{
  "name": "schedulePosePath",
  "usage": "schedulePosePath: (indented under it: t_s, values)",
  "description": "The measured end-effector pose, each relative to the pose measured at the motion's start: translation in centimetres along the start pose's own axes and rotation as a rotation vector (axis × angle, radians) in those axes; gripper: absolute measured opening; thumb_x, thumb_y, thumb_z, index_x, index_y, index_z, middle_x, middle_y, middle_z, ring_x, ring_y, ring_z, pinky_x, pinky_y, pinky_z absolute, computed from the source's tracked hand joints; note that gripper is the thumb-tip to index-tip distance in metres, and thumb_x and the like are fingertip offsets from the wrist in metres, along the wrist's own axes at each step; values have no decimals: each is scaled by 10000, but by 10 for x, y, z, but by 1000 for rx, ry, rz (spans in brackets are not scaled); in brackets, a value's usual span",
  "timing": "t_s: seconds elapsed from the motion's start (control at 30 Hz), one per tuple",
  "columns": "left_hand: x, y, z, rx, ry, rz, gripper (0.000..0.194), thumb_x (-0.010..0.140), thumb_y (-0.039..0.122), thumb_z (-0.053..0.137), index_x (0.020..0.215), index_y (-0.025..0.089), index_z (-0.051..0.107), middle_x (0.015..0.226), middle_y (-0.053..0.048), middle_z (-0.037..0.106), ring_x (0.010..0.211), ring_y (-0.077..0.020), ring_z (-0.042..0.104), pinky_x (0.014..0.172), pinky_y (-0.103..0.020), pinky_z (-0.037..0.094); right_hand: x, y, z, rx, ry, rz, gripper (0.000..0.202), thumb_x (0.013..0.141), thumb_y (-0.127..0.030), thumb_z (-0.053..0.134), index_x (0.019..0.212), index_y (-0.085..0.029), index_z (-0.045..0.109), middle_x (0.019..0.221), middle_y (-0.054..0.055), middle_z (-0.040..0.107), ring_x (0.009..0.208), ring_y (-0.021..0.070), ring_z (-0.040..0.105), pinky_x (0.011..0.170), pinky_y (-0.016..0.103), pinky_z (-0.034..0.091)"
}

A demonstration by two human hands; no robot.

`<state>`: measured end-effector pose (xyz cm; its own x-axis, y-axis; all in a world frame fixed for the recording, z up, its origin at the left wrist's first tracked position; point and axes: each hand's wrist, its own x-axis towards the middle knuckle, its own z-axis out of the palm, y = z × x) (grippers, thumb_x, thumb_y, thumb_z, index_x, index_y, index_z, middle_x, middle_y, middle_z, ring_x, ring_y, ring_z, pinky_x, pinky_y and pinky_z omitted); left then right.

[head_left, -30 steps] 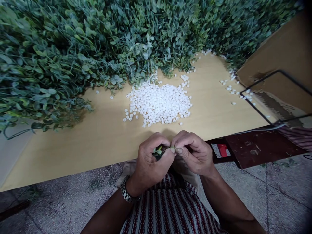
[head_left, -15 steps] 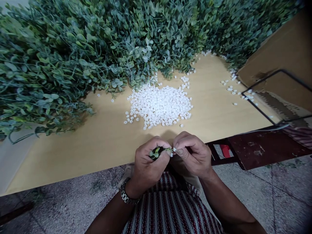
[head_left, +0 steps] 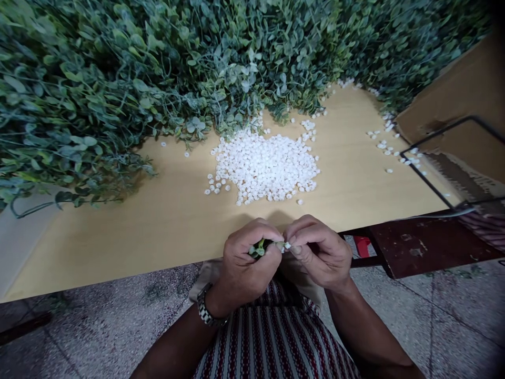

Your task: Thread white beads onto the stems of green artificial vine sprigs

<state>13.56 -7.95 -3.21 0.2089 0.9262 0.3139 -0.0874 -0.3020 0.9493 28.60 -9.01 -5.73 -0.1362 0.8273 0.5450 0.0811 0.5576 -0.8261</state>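
Note:
Green leaves show inside the curled fingers of my left hand, which pinches the sprig between thumb and forefinger. My right hand is closed, its thumb and forefinger pinching a small white bead at the end of the sprig's stem. The two hands nearly meet over the table's front edge. Beyond them a pile of white beads lies on the tan table.
Heaped green foliage lines the back and left. At the right are a torn cardboard box, a black wire frame and scattered beads. A dark red bench stands below the table's right side.
The view has shifted slightly, so the table items sit a little further right. Both hands keep their pinch, and the white bead remains between them.

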Motion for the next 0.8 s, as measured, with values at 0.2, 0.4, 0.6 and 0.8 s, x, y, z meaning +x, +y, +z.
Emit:
schedulePosePath:
  t_s: [0.2,0.4,0.6,0.8]
  values:
    - [-1,-3,0,9,1,63,166,718,-2,543,724,144,621,653,-21,592,610,-118,549,576,-236,467,2,-4,0,-30,18,14,222,742,-11,572,863,-195,600,771,27,600,689,143,580,583,274,477]
    - [-1,-3,1,22,12,94,188,715,-14,541,733,151,627,660,-21,598,615,-117,552,578,-231,471,4,-6,1,-37,17,7,252,714,17,568,853,-192,590,770,22,589,696,140,578,585,274,481]
    - [-2,-6,2,83,24,178,210,690,-48,539,727,147,610,663,-16,584,620,-111,540,579,-224,461,3,-6,1,-71,16,-21,301,692,46,581,891,-179,591,787,22,594,716,134,578,599,270,482]
    - [-4,-9,3,124,20,201,221,680,-58,531,737,145,598,659,-11,569,623,-109,524,582,-227,449,0,-6,0,-153,30,-48,315,686,47,586,915,-169,597,800,29,603,731,141,585,604,281,490]
